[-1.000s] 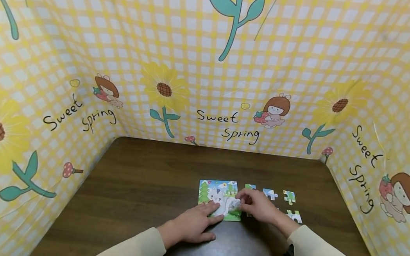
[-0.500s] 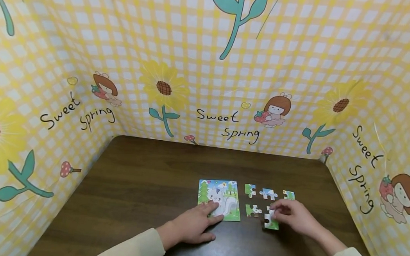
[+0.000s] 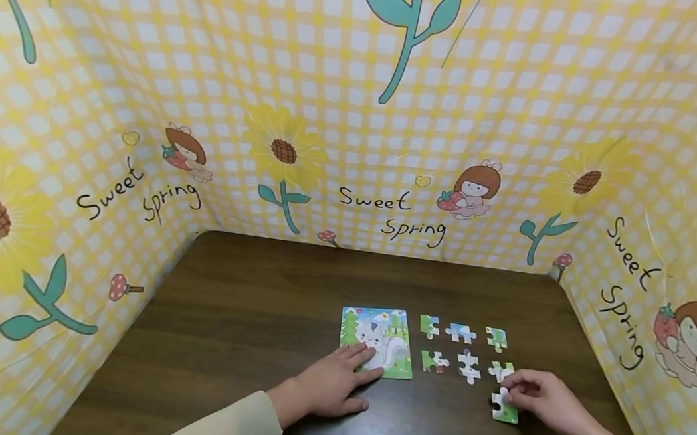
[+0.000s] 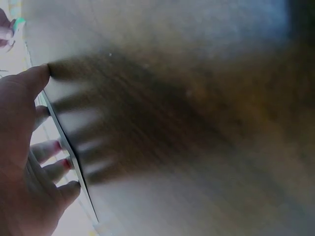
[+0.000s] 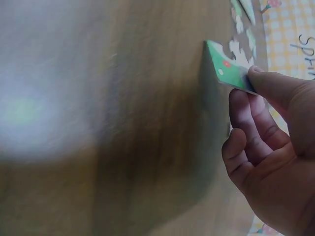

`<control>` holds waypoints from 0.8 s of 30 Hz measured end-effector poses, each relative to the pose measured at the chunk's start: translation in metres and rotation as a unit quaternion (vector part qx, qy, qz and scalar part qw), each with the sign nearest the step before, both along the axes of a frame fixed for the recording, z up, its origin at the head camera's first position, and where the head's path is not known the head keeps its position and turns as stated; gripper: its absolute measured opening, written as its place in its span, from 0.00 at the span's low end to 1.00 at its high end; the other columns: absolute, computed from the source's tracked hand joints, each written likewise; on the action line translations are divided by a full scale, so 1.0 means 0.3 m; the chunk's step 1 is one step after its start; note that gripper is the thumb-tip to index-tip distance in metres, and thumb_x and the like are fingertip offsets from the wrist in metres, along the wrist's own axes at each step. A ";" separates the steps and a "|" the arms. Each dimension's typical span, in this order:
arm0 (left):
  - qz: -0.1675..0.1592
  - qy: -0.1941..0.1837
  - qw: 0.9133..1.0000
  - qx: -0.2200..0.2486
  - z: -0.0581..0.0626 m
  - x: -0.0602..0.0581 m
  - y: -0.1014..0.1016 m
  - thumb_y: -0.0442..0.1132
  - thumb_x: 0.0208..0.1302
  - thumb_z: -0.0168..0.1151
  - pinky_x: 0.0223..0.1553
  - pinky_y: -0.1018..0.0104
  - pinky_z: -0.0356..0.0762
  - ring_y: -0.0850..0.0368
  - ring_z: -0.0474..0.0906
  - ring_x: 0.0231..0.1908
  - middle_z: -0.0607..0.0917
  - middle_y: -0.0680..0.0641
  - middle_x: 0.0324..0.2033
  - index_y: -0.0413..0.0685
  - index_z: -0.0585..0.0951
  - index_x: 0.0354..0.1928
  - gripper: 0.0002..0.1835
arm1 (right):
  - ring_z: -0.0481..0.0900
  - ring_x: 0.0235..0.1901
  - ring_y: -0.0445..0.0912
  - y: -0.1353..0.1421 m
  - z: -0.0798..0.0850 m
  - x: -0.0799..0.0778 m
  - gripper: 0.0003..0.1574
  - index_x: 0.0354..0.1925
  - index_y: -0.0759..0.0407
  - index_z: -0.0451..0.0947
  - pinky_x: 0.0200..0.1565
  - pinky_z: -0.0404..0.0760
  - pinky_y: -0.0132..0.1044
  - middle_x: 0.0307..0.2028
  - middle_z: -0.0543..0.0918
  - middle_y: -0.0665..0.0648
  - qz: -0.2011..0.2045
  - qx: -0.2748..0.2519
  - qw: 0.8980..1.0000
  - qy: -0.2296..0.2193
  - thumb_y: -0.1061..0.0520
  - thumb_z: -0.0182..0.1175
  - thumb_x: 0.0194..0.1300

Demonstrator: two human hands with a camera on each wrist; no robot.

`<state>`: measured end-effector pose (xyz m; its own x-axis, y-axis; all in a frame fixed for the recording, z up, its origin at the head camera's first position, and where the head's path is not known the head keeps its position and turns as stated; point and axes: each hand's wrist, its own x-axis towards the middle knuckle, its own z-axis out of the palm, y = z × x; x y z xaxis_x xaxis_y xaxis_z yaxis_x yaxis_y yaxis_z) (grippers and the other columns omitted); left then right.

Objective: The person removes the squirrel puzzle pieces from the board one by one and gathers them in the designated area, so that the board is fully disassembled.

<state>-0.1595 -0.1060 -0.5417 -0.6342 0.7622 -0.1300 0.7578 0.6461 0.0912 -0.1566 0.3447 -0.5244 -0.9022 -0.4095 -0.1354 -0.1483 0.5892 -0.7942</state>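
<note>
A square picture card with a white squirrel and green trees lies on the dark wooden table. My left hand rests on its lower left part, fingers spread and fairly straight. In the left wrist view, that hand reaches across the card's edge. Farther right, my right hand pinches a jigsaw piece, white and green, between thumb and fingers. The right wrist view shows this piece tilted, with a red dot and a white dot on its green part. In the head view it sits just below another jigsaw piece.
Several loose jigsaw pieces lie in two rows right of the card, among them a green corner piece, a blue-topped piece and a white middle piece. A yellow checked cloth walls the table's back and sides.
My right hand has carried the jigsaw piece from the card's right edge, past the other pieces, to the front right. My left hand has stayed on the card.
</note>
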 end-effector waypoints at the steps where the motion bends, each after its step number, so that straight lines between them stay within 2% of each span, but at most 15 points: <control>1: -0.001 0.001 1.000 -0.001 -0.002 0.001 0.000 0.66 0.76 0.47 0.74 0.48 0.62 0.46 0.55 0.79 0.59 0.45 0.80 0.67 0.61 0.80 0.35 | 0.82 0.33 0.33 0.009 -0.004 0.007 0.11 0.46 0.64 0.85 0.35 0.81 0.31 0.35 0.86 0.51 -0.003 0.003 1.000 -0.005 0.58 0.68 0.68; 6: 0.001 0.006 1.000 -0.006 -0.010 0.000 0.001 0.66 0.76 0.47 0.74 0.49 0.62 0.46 0.55 0.79 0.59 0.45 0.80 0.67 0.61 0.80 0.35 | 0.82 0.34 0.34 0.032 -0.016 0.033 0.13 0.47 0.64 0.85 0.35 0.81 0.32 0.36 0.86 0.54 -0.022 0.014 0.999 -0.025 0.57 0.69 0.67; 9: 0.002 0.004 1.000 -0.004 -0.015 0.000 0.002 0.66 0.76 0.47 0.74 0.49 0.62 0.46 0.55 0.79 0.59 0.45 0.80 0.67 0.61 0.80 0.35 | 0.83 0.33 0.34 0.036 -0.019 0.038 0.13 0.46 0.63 0.85 0.35 0.81 0.32 0.36 0.87 0.53 -0.030 0.028 0.999 -0.014 0.56 0.70 0.67; 16: 0.004 -0.004 1.000 0.000 -0.013 0.000 -0.007 0.66 0.76 0.47 0.74 0.49 0.61 0.46 0.54 0.79 0.58 0.45 0.80 0.67 0.61 0.80 0.35 | 0.81 0.32 0.31 0.029 -0.032 0.021 0.11 0.44 0.59 0.87 0.34 0.80 0.31 0.34 0.87 0.50 -0.028 0.057 0.998 0.016 0.55 0.71 0.65; 24: -0.002 0.012 1.000 0.002 -0.019 -0.002 -0.006 0.66 0.77 0.47 0.74 0.49 0.63 0.45 0.55 0.79 0.59 0.45 0.80 0.67 0.61 0.80 0.35 | 0.77 0.30 0.31 0.023 -0.040 0.007 0.08 0.41 0.57 0.87 0.33 0.78 0.30 0.32 0.85 0.48 -0.030 0.076 0.996 0.024 0.56 0.71 0.63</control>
